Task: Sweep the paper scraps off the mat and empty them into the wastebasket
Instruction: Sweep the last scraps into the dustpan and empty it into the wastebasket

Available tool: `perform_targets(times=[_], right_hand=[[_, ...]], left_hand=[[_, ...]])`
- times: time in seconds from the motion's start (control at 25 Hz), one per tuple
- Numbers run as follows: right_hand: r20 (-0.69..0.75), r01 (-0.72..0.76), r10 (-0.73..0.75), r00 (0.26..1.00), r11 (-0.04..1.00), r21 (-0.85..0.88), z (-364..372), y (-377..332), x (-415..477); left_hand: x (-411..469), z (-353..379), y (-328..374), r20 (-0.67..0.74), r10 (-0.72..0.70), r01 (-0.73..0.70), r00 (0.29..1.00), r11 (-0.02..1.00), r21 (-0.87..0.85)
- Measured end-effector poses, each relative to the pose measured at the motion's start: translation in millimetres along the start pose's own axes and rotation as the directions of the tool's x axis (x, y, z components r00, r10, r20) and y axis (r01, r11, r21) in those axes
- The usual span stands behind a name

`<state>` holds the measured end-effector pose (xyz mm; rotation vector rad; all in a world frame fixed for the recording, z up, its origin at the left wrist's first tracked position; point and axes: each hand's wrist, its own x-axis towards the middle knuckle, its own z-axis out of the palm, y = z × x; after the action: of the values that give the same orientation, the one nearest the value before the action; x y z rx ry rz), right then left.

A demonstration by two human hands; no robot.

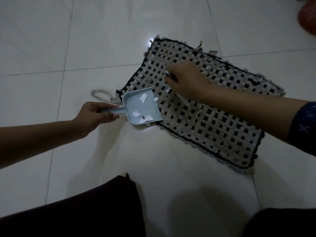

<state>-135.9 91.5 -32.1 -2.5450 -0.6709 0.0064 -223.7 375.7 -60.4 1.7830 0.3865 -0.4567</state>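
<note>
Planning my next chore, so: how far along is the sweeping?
Done: several paper scraps lie in the dustpan. In hand: the left hand holds the dustpan's handle at the edge of the mat, while the right hand is over it beside a loose scrap. Left: that scrap, then emptying the pan.

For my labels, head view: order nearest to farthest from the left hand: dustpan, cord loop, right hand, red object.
1. dustpan, gripped by left hand
2. cord loop, just beyond it
3. right hand, over the mat
4. red object, far top right
</note>
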Motion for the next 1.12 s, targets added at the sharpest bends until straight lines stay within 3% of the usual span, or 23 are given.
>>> perform_targets(times=[0.2, 0.32, 0.4, 0.64, 0.8, 0.92, 1.04, 1.12], right_hand=[[-0.082, 0.023, -0.005, 0.997, 0.975, 0.222, 1, -26, 1], [-0.2, -0.017, 0.061, 0.978, 0.977, 0.211, -12, -12, 13], [-0.198, -0.026, 0.058, 0.979, 0.987, 0.161, -10, -1, 6], [-0.072, 0.245, -0.238, 0.969, 0.964, 0.103, 32, -31, -38], [-0.154, 0.15, -0.118, 0.981, 0.965, 0.216, 23, -27, -23], [-0.222, 0.019, 0.052, 0.974, 0.951, 0.307, 11, -13, -8], [-0.249, -0.087, 0.245, 0.937, 0.855, 0.511, -1, 4, 3], [-0.258, -0.095, 0.284, 0.923, 0.821, 0.562, -4, 9, 7]], left_hand=[[-1, 0, 2, 0.011, 0.005, -0.006, 1.0, 1.0, 0.02], [-1, 0, 1, 0.009, 0.007, -0.007, 1.0, 1.0, 0.015], [-1, 0, 0, 0.009, 0.009, -0.009, 1.0, 1.0, 0.007], [-2, 1, -1, -0.006, 0.005, -0.005, 1.0, 1.0, 0.004], [-5, 1, -1, 0.001, 0.015, -0.015, 1.0, 1.0, 0.016], [-11, -1, -5, -0.028, 0.029, -0.03, 0.999, 0.999, -0.026], [-25, -9, -11, -0.076, 0.033, -0.039, 0.997, 0.997, -0.069], [-38, -19, -17, -0.091, 0.024, -0.029, 0.996, 0.998, -0.058]])
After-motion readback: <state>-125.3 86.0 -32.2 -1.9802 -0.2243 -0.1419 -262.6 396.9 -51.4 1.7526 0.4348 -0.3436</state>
